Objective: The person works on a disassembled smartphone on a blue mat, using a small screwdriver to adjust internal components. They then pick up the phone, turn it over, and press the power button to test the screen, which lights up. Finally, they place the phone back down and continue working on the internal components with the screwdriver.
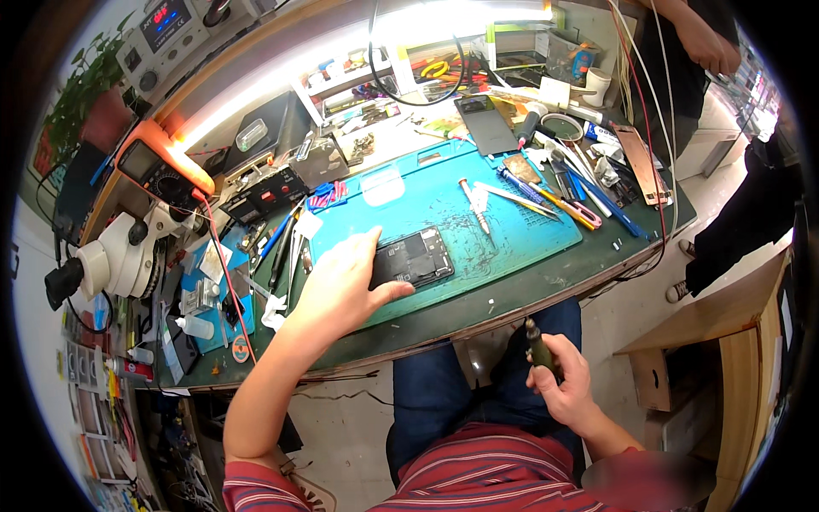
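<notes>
An opened smartphone [415, 257], its dark inner parts bared, lies on the blue work mat [520, 243]. My left hand [339, 277] grips the phone's left end, thumb along the near edge and fingers at the far side. Below the bench's front edge, over my lap, my right hand [563, 380] is closed around a dark green pen-like tool [539, 348]. The tool's narrow dark tip points up toward the bench; its exact kind is unclear. Right of the phone, a screwdriver [474, 205] and white tweezers [514, 198] rest on the mat.
A microscope [119, 264] and an orange multimeter [162, 171] stand at the left. Another phone [486, 124] lies at the mat's back edge. Pens and tools [597, 179] crowd the right end. A red cable [223, 264] hangs at left. Another person's hand [712, 51] shows top right.
</notes>
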`<state>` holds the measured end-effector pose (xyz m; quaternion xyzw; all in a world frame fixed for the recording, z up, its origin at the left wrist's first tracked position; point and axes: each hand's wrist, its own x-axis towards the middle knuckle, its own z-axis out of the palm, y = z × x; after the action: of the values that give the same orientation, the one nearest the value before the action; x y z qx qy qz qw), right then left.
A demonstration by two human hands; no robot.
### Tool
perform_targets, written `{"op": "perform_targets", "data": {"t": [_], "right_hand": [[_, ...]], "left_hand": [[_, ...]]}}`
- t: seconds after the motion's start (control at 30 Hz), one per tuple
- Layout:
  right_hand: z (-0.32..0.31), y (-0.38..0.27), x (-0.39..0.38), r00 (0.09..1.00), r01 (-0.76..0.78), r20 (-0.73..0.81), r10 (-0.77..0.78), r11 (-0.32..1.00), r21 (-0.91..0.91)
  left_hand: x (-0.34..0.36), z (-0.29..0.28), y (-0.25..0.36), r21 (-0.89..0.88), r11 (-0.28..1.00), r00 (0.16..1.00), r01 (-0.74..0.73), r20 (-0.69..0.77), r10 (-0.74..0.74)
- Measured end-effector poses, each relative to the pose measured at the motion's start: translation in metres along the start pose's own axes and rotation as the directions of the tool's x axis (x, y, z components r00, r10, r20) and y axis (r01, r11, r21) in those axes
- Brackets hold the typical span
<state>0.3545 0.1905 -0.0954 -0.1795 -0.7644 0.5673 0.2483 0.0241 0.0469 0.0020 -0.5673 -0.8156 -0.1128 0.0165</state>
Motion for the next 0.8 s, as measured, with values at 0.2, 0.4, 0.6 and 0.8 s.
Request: {"op": "perform_targets", "data": {"t": [0.2,0.4,0.6,0.8], "right_hand": [[-0.025,-0.002,0.006,0.997,-0.082,0.009,0.083,0.996,-0.042],[-0.041,-0.014,0.017,0.991,-0.136,-0.012,0.136,0.99,-0.039],[-0.062,-0.021,0.034,0.993,0.095,0.094,-0.069,0.945,-0.313],[-0.068,-0.028,0.043,0.978,0.211,0.116,-0.176,0.835,-0.509]], "left_hand": [[0.035,-0.026,0.012,0.024,0.984,0.912,0.176,0.371,-0.172],[0.068,-0.038,-0.025,-0.155,0.975,0.812,0.157,0.583,-0.038],[0.083,-0.046,-0.021,-0.231,0.867,0.586,0.441,0.806,-0.083],[0.032,-0.021,-0.017,-0.54,0.259,0.572,0.801,0.817,-0.064]]}}
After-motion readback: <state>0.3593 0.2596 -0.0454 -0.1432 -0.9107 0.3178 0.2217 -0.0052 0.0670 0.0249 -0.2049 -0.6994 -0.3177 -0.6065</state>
